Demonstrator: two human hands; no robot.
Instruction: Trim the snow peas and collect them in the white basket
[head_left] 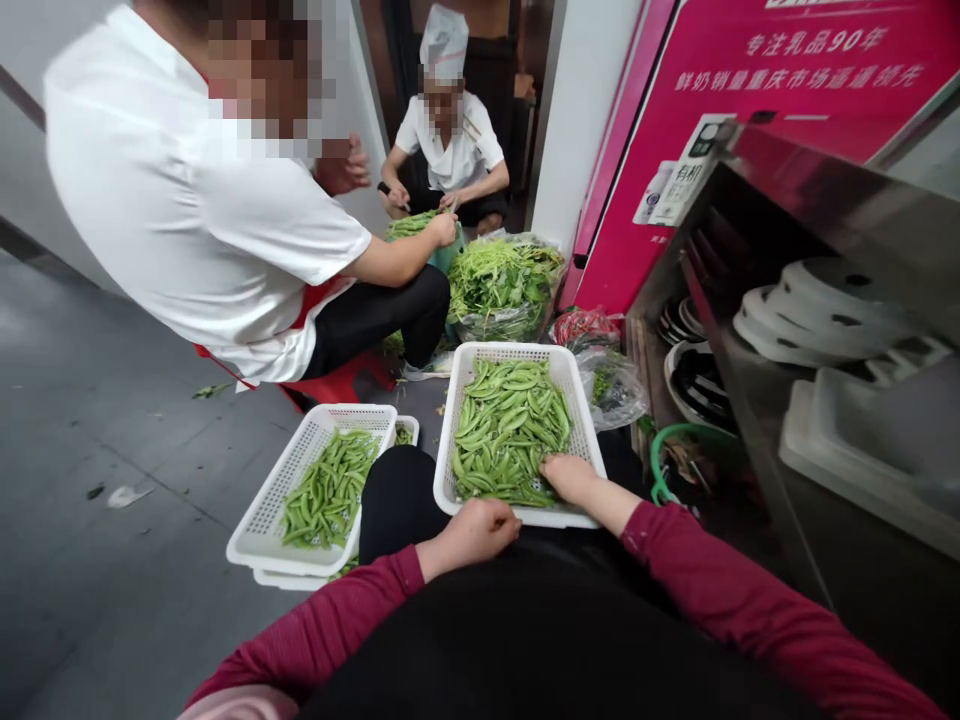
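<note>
A white perforated basket full of green pea pods rests on my lap. At its near left corner is my left hand, closed with its fingers curled in; anything inside it is too small to make out. My right hand reaches over the near right edge, its fingertips closed at the pods, and what they pinch is hidden. To the left of my knee, a second white basket holds more pods, stacked over another basket.
A person in white sits on a red stool at left; another person squats behind leafy greens. On the right are a metal shelf with white containers, and a green-rimmed basket.
</note>
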